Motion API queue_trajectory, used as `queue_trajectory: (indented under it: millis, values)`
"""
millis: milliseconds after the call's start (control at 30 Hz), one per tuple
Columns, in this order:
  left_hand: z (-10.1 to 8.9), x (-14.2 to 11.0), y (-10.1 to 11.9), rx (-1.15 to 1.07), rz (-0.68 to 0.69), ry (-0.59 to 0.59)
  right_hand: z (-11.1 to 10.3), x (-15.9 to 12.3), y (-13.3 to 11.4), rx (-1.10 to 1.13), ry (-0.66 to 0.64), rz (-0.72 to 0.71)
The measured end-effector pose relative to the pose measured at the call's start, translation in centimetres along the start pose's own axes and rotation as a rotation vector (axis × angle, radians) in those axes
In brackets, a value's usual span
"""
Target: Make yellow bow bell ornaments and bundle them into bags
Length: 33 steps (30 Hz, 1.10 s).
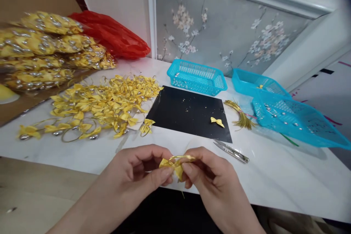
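Above the worktop's [274, 175] front edge, my left hand [137, 170] and right hand [215, 172] pinch a yellow bow [178, 172] and gold cord [181, 157], probably light and soft, best held at the half-hidden middle.

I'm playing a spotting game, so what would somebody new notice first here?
Probably the big heap of yellow bows on the left of the white table, with bright red plastic beyond it. Three blue baskets stand out too, from the back middle to the right. Front and centre, the left hand and right hand pinch a small yellow bow.
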<state>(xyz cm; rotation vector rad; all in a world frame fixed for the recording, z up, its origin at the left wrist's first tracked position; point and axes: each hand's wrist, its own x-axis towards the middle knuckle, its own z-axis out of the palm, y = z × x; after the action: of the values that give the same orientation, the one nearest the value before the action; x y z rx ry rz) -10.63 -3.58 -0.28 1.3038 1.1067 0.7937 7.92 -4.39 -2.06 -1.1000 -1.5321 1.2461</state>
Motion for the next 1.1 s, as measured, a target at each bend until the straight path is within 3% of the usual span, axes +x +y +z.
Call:
queue_trajectory:
  millis: [100, 267, 600, 900, 1000, 1100]
  values:
    - [-0.4, 0.0, 0.0, -0.035, 0.007, -0.013, -0.2, -0.3, 0.1, 0.091, -0.021, 0.096]
    - [-0.2, 0.0, 0.1, 0.117, 0.037, 0.067, -0.5, -0.5, 0.3, -0.092, 0.016, 0.04]
    - [-0.6, -0.3, -0.3, 0.181, 0.037, 0.022, 0.2, 0.4, 0.4, -0.034, -0.041, 0.013]
    - [0.2, 0.0, -0.3, 0.343, 0.244, 0.281, 0.6, -0.2, 0.0, -0.577, 0.182, -0.622]
    - [0.1, -0.2, -0.3, 0.336, 0.249, 0.329, 1.1, -0.3, 0.5, -0.643, 0.246, -0.707]
    - [-0.1, -0.4, -0.3, 0.356, 0.275, 0.364, 0.9, -0.5, 1.0, -0.671, 0.254, -0.681]
